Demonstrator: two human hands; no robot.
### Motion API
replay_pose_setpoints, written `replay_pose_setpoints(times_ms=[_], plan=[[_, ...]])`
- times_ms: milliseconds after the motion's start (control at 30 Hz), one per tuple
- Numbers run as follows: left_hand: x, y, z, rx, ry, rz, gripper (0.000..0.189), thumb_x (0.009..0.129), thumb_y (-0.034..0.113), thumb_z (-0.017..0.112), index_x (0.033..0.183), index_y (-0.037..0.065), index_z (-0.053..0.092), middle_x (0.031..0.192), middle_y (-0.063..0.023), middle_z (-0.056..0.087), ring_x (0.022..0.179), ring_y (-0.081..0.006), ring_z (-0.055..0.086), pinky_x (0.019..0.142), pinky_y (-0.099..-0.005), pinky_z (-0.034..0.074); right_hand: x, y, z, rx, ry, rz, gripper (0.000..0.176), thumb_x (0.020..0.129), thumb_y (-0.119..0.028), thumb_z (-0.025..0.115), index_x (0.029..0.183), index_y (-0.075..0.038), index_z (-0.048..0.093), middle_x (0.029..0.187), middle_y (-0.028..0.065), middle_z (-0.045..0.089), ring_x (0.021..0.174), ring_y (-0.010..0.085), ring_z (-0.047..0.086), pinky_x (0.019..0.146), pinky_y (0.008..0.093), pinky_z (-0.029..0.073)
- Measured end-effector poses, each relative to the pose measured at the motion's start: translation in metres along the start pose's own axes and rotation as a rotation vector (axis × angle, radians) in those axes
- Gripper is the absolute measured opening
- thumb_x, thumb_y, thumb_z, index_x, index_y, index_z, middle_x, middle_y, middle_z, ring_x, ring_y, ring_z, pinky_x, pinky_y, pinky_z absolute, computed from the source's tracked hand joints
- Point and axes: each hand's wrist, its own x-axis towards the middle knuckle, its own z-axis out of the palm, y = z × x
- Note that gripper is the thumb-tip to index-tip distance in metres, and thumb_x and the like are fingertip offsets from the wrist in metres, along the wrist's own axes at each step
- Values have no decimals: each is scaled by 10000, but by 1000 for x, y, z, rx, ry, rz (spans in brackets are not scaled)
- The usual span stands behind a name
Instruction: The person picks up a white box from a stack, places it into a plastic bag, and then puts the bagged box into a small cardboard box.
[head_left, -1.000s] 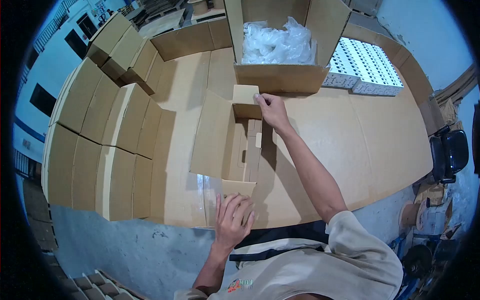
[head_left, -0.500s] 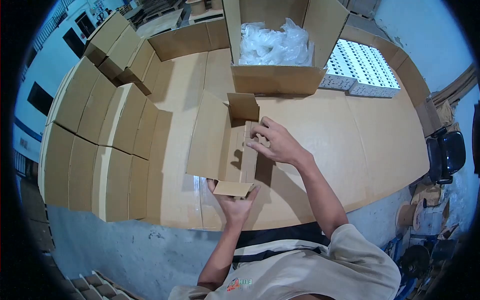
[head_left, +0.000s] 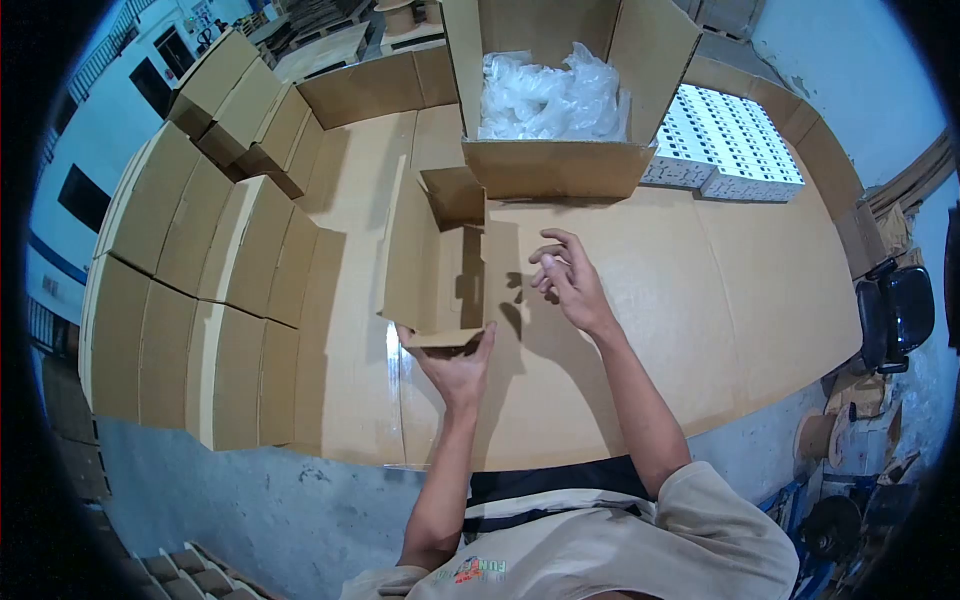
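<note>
An open cardboard box [head_left: 408, 250] is held up over the table, its inside bare and facing me. My left hand [head_left: 452, 370] grips its near end from below, thumb on the right and fingers on the left. A tall flap stands along the box's left side, and a shorter one at the far end. To the right of the box, my right hand [head_left: 570, 285] hangs in the air with fingers apart and loosely bent, touching nothing. Its shadow falls on the table and the box.
Closed cardboard boxes [head_left: 235, 260] are stacked on the left. At the back stands a large carton [head_left: 555, 170] with clear plastic bags [head_left: 550, 95] inside. Small white patterned boxes [head_left: 735, 145] sit in rows at the back right. Cardboard covers the table [head_left: 650, 370].
My right hand has come off the box's right side and moved right. My left hand has lifted and shifted the box slightly left and away from me.
</note>
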Motion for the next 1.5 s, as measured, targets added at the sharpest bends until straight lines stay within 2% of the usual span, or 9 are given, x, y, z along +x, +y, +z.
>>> replay_pose_setpoints(times_ms=[233, 433, 533, 1000, 1133, 1233, 1333, 1433, 1500], plan=[[27, -27, 10, 164, -9, 142, 1255, 693, 45, 951, 1597, 23, 81, 1501, -212, 333, 1348, -323, 459, 1121, -442, 466, -8, 53, -28, 93, 189, 15, 336, 1085, -180, 539, 1380, -29, 480, 1034, 96, 631, 779, 117, 634, 687, 266, 529], [33, -13, 16, 75, -22, 89, 1208, 682, 59, 949, 1572, 21, 133, 1524, -184, 281, 1381, -338, 417, 1179, -468, 419, -8, 61, -27, 104, 193, 2, 309, 1086, -166, 531, 1354, -19, 489, 1024, 96, 635, 782, 118, 636, 680, 267, 530], [36, -22, 13, 335, 23, 192, 1214, 663, 119, 967, 1564, 20, 159, 1514, -194, 293, 1386, -356, 402, 1196, -492, 372, -8, 61, -27, 105, 204, 1, 307, 1085, -161, 529, 1352, -14, 489, 1018, 96, 635, 780, 119, 638, 676, 269, 534], [24, -27, 8, 227, 25, 126, 1226, 663, 168, 979, 1562, -10, 165, 1513, -227, 321, 1389, -382, 391, 1170, -481, 366, -10, 58, -28, 68, 208, 2, 304, 1072, -132, 528, 1350, -17, 486, 1009, 85, 627, 781, 121, 645, 683, 271, 541], [-25, -10, -5, 533, -79, 270, 1042, 735, 160, 924, 1530, -2, 271, 1483, -242, 372, 1356, -411, 431, 1151, -486, 382, -8, 69, -28, 73, 205, -47, 356, 1044, -121, 561, 1376, -24, 473, 1035, 86, 617, 782, 127, 645, 701, 272, 546], [-43, -1, 7, 504, -474, 290, 819, 796, 148, 860, 1458, -7, 403, 1422, -238, 446, 1336, -423, 453, 1137, -492, 384, -7, 68, -35, 92, 176, 3, 414, 1016, -105, 589, 1400, -27, 458, 1070, 89, 614, 810, 141, 649, 724, 294, 551], [-34, 5, 41, 534, -666, 326, 635, 843, 142, 804, 1382, 1, 500, 1366, -225, 498, 1319, -417, 465, 1124, -498, 383, -6, 55, -64, -99, 196, -61, 452, 999, -111, 612, 1414, -29, 454, 1109, 108, 609, 929, 169, 649, 737, 316, 552], [-10, -3, 78, 606, -693, 423, 567, 863, 164, 781, 1348, 15, 526, 1371, -210, 490, 1329, -413, 451, 1123, -514, 381, -10, 31, -116, -384, 358, -58, 491, 951, -100, 647, 1406, -35, 475, 1149, 152, 606, 1079, 265, 623, 847, 386, 548], [10, -8, 104, 628, -689, 447, 471, 880, 147, 763, 1289, 32, 559, 1380, -201, 497, 1333, -397, 455, 1120, -500, 387, -4, 38, -163, -551, 486, -172, 525, 915, -93, 658, 1409, -45, 489, 1216, 185, 586, 1160, 338, 579, 940, 440, 514]])
